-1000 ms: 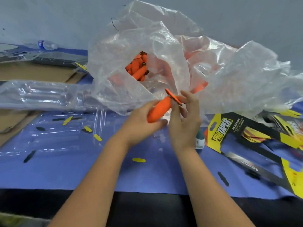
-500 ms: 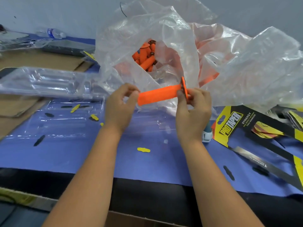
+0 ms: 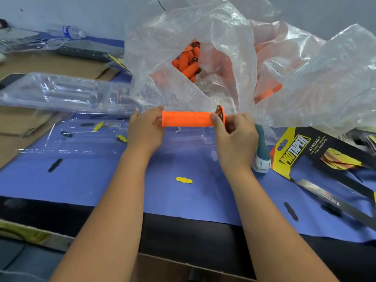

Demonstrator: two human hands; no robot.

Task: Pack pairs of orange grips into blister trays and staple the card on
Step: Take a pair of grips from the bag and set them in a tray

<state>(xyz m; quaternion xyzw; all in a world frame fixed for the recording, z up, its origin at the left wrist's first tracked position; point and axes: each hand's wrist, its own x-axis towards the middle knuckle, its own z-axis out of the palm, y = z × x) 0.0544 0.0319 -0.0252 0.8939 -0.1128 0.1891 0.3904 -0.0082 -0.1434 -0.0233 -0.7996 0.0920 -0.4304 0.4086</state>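
Both hands hold one orange grip (image 3: 187, 119) level above the bench (image 3: 91, 180), in front of a big clear plastic bag (image 3: 284, 68). At far left, a water bottle (image 3: 67, 31) lies on its side by the wall, and brown cardboard (image 3: 50, 64) lies flat under a stack of clear blister trays (image 3: 61, 92). Just in front of the stack, one open blister tray (image 3: 85, 139) lies on the blue bench cover, with small yellow and black cut-out tabs scattered on and around it. The left hand (image 3: 145, 130) pinches the plain end of the grip with its fingertips. The grip runs sideways between the hands, above the blister tray and not touching it. The right hand (image 3: 234, 135) pinches the flanged end, thumb against the flange. One yellow tab (image 3: 184, 180) lies on the bench between the forearms. Behind the hands, the bag's mouth gapes open and shows a heap of loose orange grips (image 3: 189, 62) inside. A teal and white stapler (image 3: 261, 155) lies just right of the right hand, partly hidden by it. At far right, a black and yellow backing card (image 3: 301, 147) printed "PROTAPER" lies flat on the bench, its far edge tucked under the bag.
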